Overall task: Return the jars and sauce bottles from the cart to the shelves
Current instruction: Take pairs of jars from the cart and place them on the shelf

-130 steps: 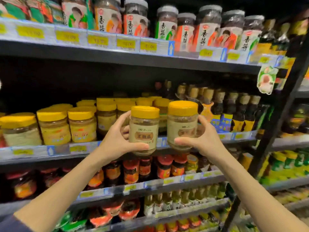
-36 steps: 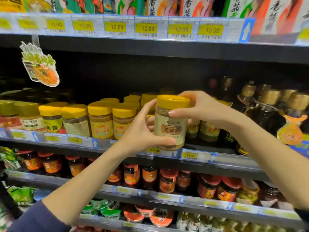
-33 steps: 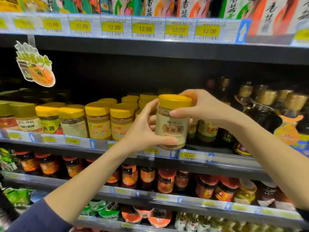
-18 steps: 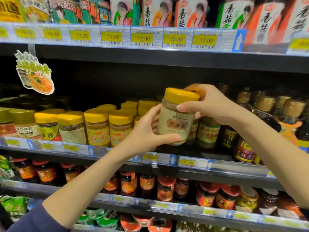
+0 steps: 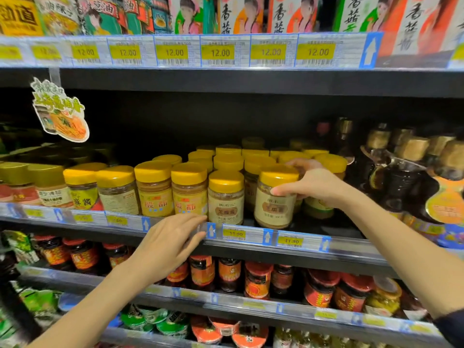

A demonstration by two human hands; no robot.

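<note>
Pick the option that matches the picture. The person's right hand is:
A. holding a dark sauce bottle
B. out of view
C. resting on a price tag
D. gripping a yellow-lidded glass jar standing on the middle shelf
D: the right hand wraps the yellow-lidded glass jar, whose base sits on the middle shelf above an 11.90 tag.

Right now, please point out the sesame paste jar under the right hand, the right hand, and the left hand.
sesame paste jar [image 5: 275, 208]: head view, on its beige label.
right hand [image 5: 312, 185]: head view, back of the hand.
left hand [image 5: 167, 243]: head view, back of the hand.
</note>
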